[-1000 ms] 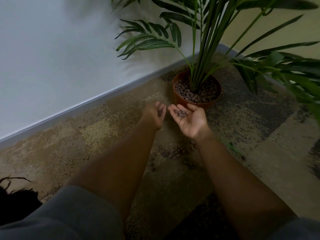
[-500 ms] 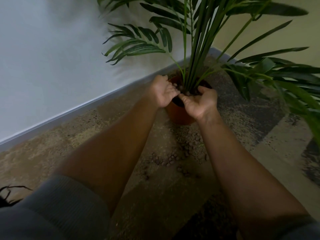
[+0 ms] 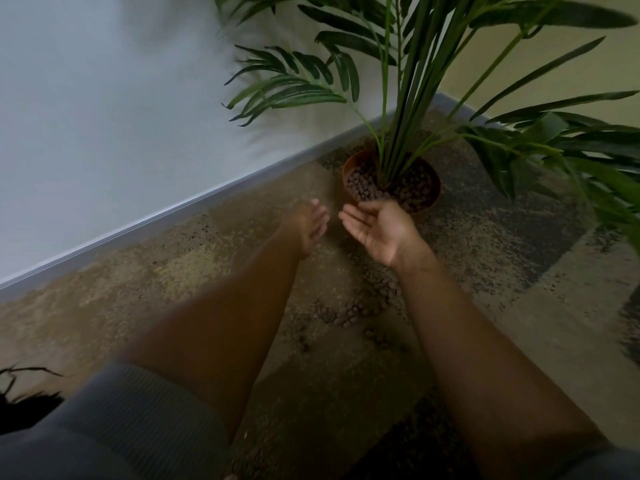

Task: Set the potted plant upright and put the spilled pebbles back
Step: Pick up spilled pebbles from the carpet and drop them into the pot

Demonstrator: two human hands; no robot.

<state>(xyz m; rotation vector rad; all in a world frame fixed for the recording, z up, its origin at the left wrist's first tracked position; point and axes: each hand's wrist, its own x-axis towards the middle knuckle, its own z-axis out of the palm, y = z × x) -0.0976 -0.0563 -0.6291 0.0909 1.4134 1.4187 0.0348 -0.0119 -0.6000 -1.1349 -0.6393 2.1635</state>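
In the corner, the upright terracotta pot [image 3: 349,168] holds brown pebbles [image 3: 363,187] around the palm's stems [image 3: 405,109]; more pebbles lie scattered on the carpet [image 3: 349,311]. Both the left hand [image 3: 308,226] and the right hand [image 3: 377,226] are loose and empty.

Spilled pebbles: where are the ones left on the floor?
In the head view, the spilled pebbles lie on the carpet between the person's forearms, nearer the camera than the pot.

A potted plant [image 3: 394,98] stands upright in its terracotta pot [image 3: 349,161] on a mottled carpet [image 3: 173,271] near the corner of a room. The right hand [image 3: 379,228], palm up and empty, hovers beside the pot's rim, the left hand [image 3: 308,225] close by. Spilled pebbles [image 3: 349,311] lie scattered between the forearms.
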